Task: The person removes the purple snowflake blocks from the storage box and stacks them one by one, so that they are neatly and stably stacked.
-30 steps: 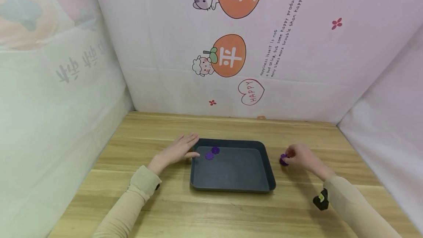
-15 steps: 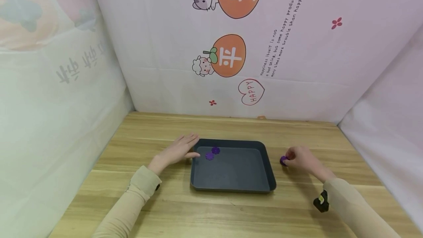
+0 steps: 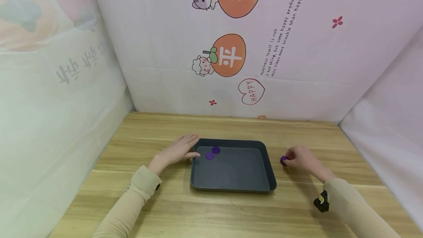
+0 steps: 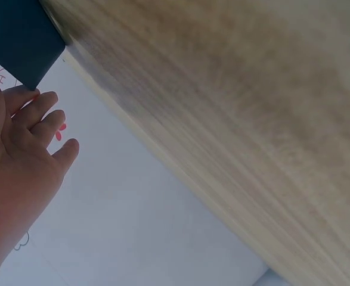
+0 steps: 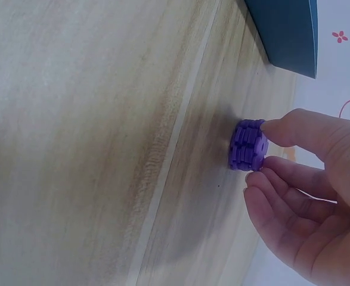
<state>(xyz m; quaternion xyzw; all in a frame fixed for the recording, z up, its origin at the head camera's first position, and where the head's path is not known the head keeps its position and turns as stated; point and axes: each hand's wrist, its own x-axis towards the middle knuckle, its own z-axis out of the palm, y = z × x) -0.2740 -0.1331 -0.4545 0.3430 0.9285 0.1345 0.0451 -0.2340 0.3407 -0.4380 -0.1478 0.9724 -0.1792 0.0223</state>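
A stack of purple notched discs [image 5: 245, 146] stands on the table to the right of a dark grey tray [image 3: 234, 173]. My right hand [image 3: 302, 158] pinches the stack near its top between thumb and index finger; the other fingers curl loosely beside it in the right wrist view. Inside the tray, near its far left corner, lie a lighter purple disc [image 3: 209, 155] and a darker purple disc [image 3: 216, 150], side by side. At the tray's left rim rests my left hand [image 3: 173, 153], fingers extended and thumb over the edge.
The wooden table [image 3: 231, 212] carries the tray near its middle. Behind it rises a white printed cloth [image 3: 165, 83], with more white cloth along the left and right sides. A dark device [image 3: 321, 201] is strapped at the right wrist.
My right hand has dropped slightly toward the table and its fingers now cover more of the disc stack. The left hand, the tray and the discs inside stay put.
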